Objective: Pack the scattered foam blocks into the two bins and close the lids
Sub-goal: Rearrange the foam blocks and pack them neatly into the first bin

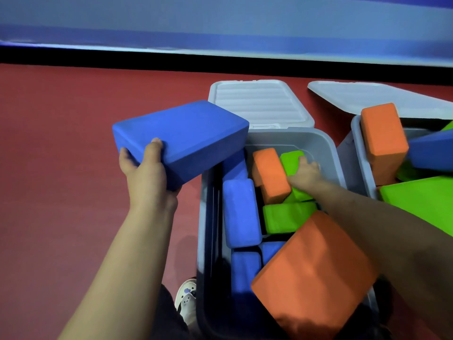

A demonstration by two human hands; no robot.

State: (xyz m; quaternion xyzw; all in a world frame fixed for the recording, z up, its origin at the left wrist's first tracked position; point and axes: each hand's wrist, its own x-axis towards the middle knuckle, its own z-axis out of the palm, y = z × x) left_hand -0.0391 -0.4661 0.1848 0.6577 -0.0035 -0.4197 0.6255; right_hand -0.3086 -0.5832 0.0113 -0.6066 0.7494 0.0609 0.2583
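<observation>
My left hand [147, 173] grips a large blue foam block [181, 141] by its near corner, held above the left rim of the near grey bin [326, 148]. Inside that bin my right hand [305, 174] is closed on a green block [291, 163] next to a small orange block [269, 177]. Blue blocks [241, 212] stand along the bin's left side, another green block [286, 218] lies in the middle, and a big orange block [311, 273] leans at the near end. A second grey bin [360, 148] at the right holds an orange block [383, 143], green and blue blocks.
Two pale lids lie on the red floor behind the bins, one lid [259, 104] behind the near bin and the other lid [382, 96] behind the right bin. A shoe [187, 300] shows at the bottom. A dark baseboard and blue wall run across the back.
</observation>
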